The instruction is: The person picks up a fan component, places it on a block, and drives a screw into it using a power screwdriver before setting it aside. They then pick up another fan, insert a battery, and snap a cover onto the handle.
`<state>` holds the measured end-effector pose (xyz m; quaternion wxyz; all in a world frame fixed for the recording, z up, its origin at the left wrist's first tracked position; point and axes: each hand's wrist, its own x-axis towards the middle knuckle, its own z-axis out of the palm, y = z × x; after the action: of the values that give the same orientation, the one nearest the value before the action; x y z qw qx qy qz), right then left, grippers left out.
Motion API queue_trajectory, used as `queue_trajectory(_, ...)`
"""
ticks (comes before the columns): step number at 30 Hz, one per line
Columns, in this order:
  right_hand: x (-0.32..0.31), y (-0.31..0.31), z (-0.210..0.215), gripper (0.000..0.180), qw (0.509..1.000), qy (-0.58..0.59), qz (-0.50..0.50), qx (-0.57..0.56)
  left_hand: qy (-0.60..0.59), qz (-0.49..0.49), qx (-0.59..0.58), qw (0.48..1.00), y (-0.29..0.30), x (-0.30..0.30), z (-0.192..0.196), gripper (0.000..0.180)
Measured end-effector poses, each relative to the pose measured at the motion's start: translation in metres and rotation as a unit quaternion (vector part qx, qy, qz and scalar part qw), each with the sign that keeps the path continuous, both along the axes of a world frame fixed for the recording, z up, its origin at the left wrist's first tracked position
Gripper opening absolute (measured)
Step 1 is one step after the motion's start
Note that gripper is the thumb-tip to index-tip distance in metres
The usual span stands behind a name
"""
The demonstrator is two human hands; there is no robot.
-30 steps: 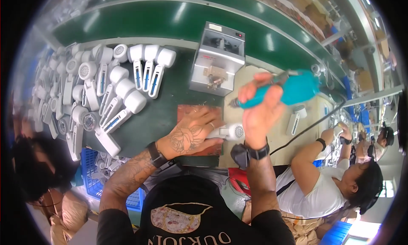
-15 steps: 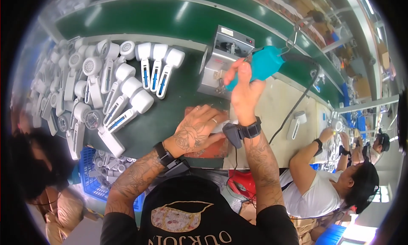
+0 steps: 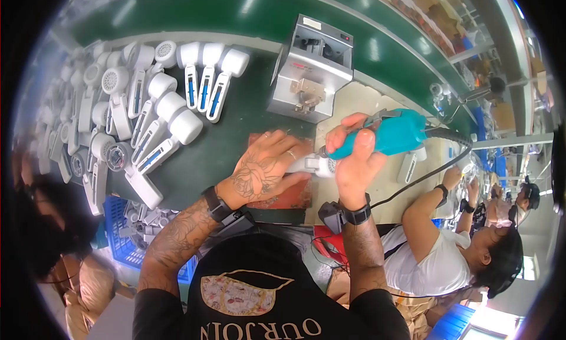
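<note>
My right hand (image 3: pixel 356 163) grips a teal electric screwdriver (image 3: pixel 398 134), which lies tilted, its tip pointing left. The tip is over or close to a white part (image 3: pixel 318 165), which looks like a shower head piece. My left hand (image 3: pixel 265 166) is closed over that part's left portion, hiding most of it. Beneath the left hand lies a reddish-brown pad (image 3: pixel 289 197). Many white handheld shower heads (image 3: pixel 186 128), several with blue strips in their handles, are spread on the green table to the left.
A grey metal screw feeder (image 3: pixel 312 72) stands beyond my hands. The screwdriver's black cable (image 3: pixel 424 178) loops over the pale board (image 3: pixel 348 101). Another shower head (image 3: pixel 411 163) lies right. A blue basket (image 3: pixel 121 248) of parts sits below the left edge. Co-workers (image 3: pixel 430 234) sit on either side.
My right hand has brought the screwdriver down and toward me, from beside the screw feeder to the white part. The screwdriver now lies flatter. My left hand stays at the pad.
</note>
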<state>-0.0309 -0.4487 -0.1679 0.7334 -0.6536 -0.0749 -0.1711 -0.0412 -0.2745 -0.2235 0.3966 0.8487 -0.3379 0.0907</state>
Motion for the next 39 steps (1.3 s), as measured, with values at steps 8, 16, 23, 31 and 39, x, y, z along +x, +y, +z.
queue_trajectory(8, 0.001, 0.0, -0.009, 0.046, 0.998, -0.012, 0.057, -0.004, 0.005, -0.005, 0.024, 1.0, -0.001, 0.0, 0.0, 0.052)
queue_trajectory(16, 0.004, 0.002, -0.009, 0.044, 0.999, 0.005, 0.044, -0.004, 0.01, -0.004, 0.028, 1.0, 0.001, 0.002, 0.004, 0.051)
queue_trajectory(23, 0.045, 0.023, 0.024, 0.038, 0.999, -0.041, -0.025, -0.004, -0.016, 0.006, 0.014, 1.0, 0.001, 0.0, 0.001, 0.052)
queue_trajectory(31, 0.082, 0.036, 0.004, 0.03, 0.994, -0.11, 0.007, -0.027, -0.033, -0.002, -0.008, 0.999, -0.001, -0.001, 0.003, 0.051)
queue_trajectory(39, 0.023, 0.026, 0.024, 0.041, 1.0, -0.018, 0.006, -0.007, -0.018, 0.022, 0.004, 1.0, 0.005, -0.002, 0.001, 0.039)
